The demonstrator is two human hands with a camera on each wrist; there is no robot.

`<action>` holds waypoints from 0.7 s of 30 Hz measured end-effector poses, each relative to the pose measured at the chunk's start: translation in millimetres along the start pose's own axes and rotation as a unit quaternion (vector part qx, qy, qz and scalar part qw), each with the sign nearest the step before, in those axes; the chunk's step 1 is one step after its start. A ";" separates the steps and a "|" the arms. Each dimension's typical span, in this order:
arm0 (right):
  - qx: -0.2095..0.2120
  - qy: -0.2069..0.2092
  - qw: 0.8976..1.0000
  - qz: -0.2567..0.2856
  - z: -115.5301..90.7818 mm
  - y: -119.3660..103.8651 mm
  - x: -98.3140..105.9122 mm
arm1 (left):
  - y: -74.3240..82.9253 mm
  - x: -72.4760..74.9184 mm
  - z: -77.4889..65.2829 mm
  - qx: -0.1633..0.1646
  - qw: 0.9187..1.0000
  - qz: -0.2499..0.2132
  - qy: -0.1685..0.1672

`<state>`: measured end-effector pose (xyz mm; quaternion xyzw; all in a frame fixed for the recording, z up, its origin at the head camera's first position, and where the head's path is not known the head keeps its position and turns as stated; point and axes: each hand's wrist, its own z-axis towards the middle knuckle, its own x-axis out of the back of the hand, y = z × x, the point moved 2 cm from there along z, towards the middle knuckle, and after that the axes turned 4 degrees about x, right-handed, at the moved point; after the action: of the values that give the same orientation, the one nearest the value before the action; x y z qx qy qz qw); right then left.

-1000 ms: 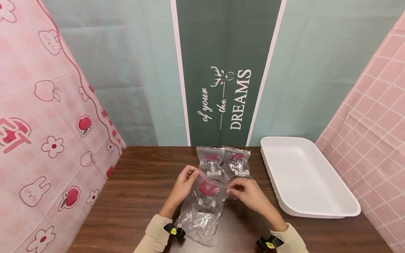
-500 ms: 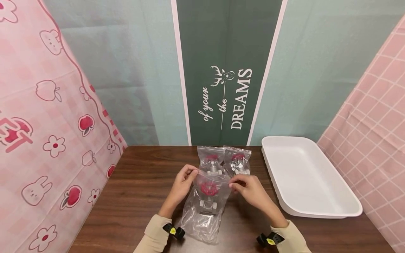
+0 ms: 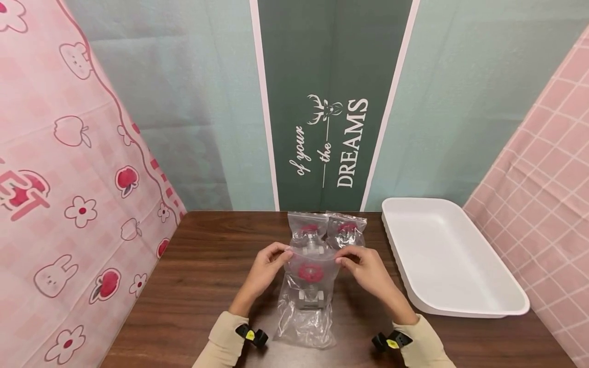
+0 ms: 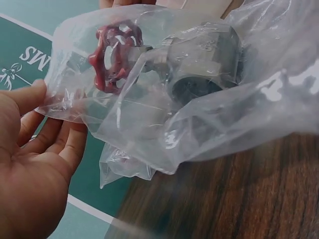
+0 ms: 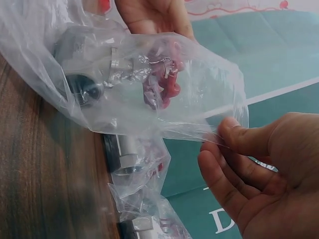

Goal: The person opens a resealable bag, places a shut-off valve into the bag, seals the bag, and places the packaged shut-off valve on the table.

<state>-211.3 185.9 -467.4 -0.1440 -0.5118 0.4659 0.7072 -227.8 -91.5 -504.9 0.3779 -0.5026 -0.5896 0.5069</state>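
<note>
A clear zip bag (image 3: 307,327) is held up by its top edge over the table. Inside it sits a metal valve (image 3: 311,299) with a red handwheel (image 3: 310,273); the left wrist view shows the valve body (image 4: 204,55) and its dark round port. My left hand (image 3: 267,268) pinches the bag's upper left corner between thumb and fingers. At the opposite corner, my right hand (image 3: 368,271) pinches the zip edge, its thumb against the index finger in the right wrist view. Whether the zip is fully sealed cannot be told.
Two more bagged valves with red handwheels, one at left (image 3: 307,230) and one at right (image 3: 346,230), lie behind the held bag near the wooden table's (image 3: 207,266) back edge. A white tray (image 3: 460,306) stands at right. Cloth backdrops surround the table.
The held bag has straightened and shifted slightly right, its valve now hanging more upright. My right hand has moved a little up and right; my left hand has barely moved.
</note>
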 end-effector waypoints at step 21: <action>-0.008 0.048 0.999 0.017 3.8 -3.8 14.5 | 12.8 -3.2 -0.3 -0.067 0.997 -0.001 0.031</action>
<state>-212.1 194.6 -454.6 -0.1803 -0.4785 0.4666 0.7217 -224.1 -88.2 -492.6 0.3617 -0.4459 -0.6103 0.5458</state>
